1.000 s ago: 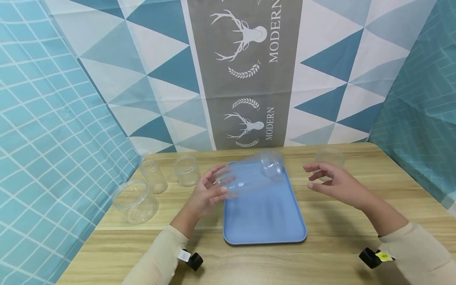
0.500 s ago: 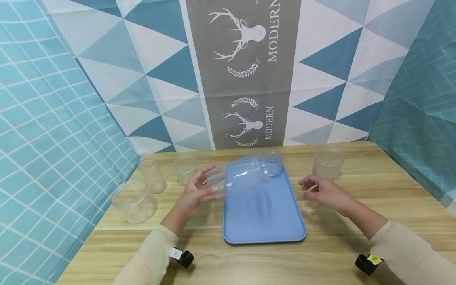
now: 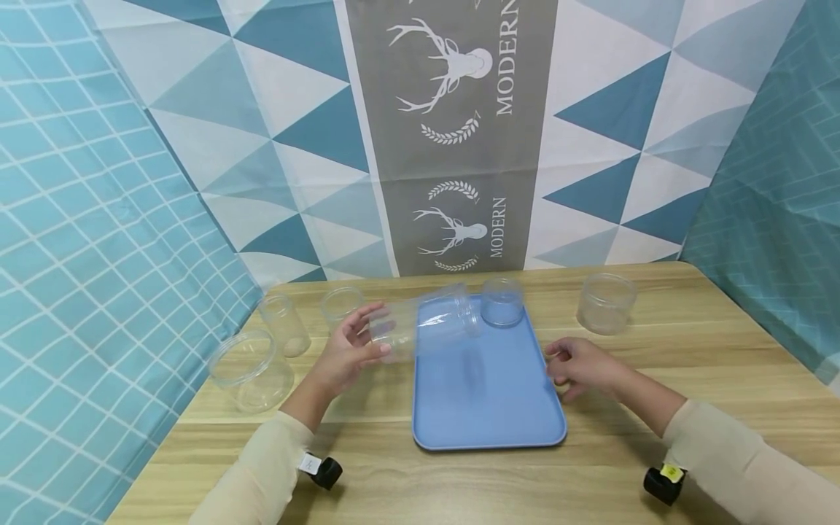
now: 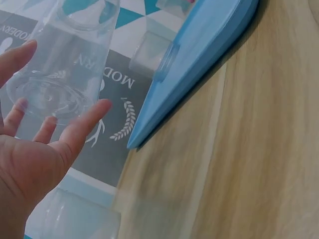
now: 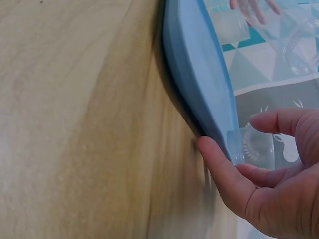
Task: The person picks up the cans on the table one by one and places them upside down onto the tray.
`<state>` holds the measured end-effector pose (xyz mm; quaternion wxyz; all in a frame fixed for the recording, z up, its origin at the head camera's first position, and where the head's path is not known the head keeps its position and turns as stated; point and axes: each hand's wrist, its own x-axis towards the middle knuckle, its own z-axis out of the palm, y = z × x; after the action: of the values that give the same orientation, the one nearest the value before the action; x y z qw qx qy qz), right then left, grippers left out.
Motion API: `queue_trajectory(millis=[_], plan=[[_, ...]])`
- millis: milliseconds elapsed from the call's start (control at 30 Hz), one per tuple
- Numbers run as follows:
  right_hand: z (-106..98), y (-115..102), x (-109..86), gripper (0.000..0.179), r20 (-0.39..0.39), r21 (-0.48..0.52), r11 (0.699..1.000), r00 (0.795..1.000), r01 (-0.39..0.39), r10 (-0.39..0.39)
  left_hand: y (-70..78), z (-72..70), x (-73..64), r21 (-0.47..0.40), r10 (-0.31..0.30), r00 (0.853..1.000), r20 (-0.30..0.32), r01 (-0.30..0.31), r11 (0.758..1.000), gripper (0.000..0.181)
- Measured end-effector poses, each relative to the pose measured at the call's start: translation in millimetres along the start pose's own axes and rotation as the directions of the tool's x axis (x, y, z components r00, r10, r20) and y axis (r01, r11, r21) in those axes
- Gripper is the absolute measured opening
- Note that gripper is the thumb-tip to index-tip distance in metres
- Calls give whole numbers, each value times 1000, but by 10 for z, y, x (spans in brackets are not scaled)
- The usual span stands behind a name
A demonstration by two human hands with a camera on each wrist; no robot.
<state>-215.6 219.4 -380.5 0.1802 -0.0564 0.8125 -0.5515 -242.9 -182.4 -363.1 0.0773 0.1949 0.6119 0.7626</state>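
A tall clear plastic jar [image 3: 429, 324] lies tilted on its side in the air, its mouth toward the right, over the tray's left part. My left hand [image 3: 351, 354] grips it round its base, thumb on the near side; the left wrist view shows the fingers [image 4: 82, 130] spread about the jar's bottom. My right hand [image 3: 580, 368] is at the right edge of the blue tray [image 3: 488, 426], fingers loosely bent. In the right wrist view one fingertip [image 5: 205, 144] is right at the tray's rim. A small clear jar [image 3: 502, 312] stands on the tray's back right corner.
On the left of the wooden table [image 3: 499, 485] stand a wide clear jar [image 3: 252, 379], a narrow clear jar [image 3: 285, 328] and a short clear jar [image 3: 337, 300], partly behind the left hand. Another clear jar [image 3: 605, 306] stands at the back right. Patterned cloth walls surround the table.
My left hand has drawn the tall jar leftward, away from the small jar at the tray's back. My right hand has come down and left to the tray's right edge.
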Motion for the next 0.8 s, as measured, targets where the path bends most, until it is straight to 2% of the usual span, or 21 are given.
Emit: queue_trajectory(millis=[133, 400, 567, 800], plan=[[37, 7, 3, 56, 18, 8, 1000, 1000, -23, 23, 28, -35, 7, 68, 29, 1000, -10, -29, 997, 77], [100, 30, 45, 54, -31, -14, 1000, 1000, -6, 6, 59, -32, 41, 204, 77, 995, -62, -63, 977, 76], [115, 49, 67, 55, -47, -42, 999, 999, 8, -10, 120, 6, 62, 327, 92, 993, -80, -61, 943, 78], [114, 59, 80, 51, -53, -45, 999, 999, -1, -1, 202, 47, 96, 462, 74, 992, -101, -19, 886, 78]])
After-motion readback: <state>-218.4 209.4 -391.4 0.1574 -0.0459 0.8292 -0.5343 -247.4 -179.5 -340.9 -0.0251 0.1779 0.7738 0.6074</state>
